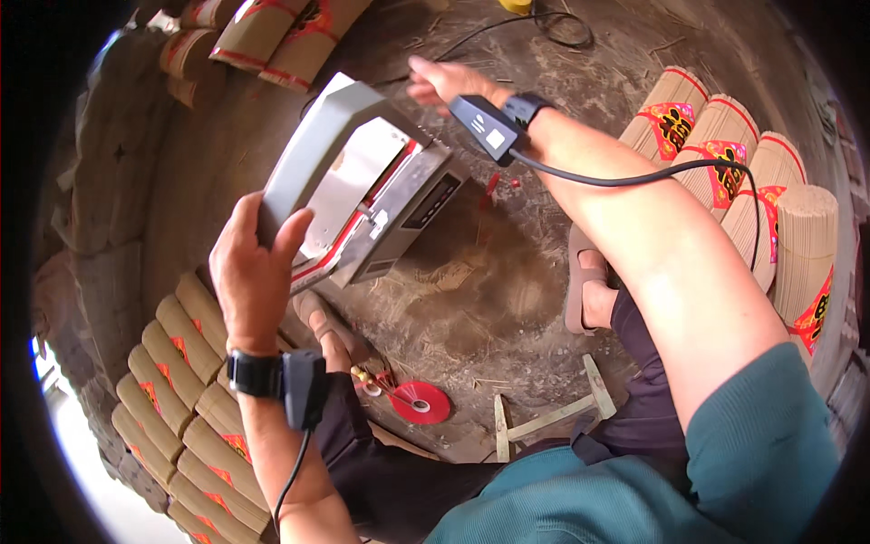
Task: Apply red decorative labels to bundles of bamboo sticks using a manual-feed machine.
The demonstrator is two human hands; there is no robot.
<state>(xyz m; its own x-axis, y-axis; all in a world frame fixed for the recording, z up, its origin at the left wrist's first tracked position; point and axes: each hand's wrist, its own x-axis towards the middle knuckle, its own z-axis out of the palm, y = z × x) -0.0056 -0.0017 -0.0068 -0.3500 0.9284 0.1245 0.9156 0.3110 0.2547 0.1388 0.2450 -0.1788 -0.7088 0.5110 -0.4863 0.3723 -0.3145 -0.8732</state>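
Note:
My left hand (249, 276) grips the near edge of a grey metal weighing scale (362, 195) and holds it tilted up off the dirt floor. Its flat pan faces up and left; its dark display panel faces right. My right hand (444, 80) reaches out past the scale's far side with fingers spread, holding nothing. Both wrists carry black bands with small boxes and cables.
Tan bundles of thin sticks with red labels lie stacked at lower left (172, 363), at the right (725, 172) and at the top left (272, 36). A red tape roll (421, 402) and small scissors lie by my feet. A wooden stool frame (553, 417) sits beneath me.

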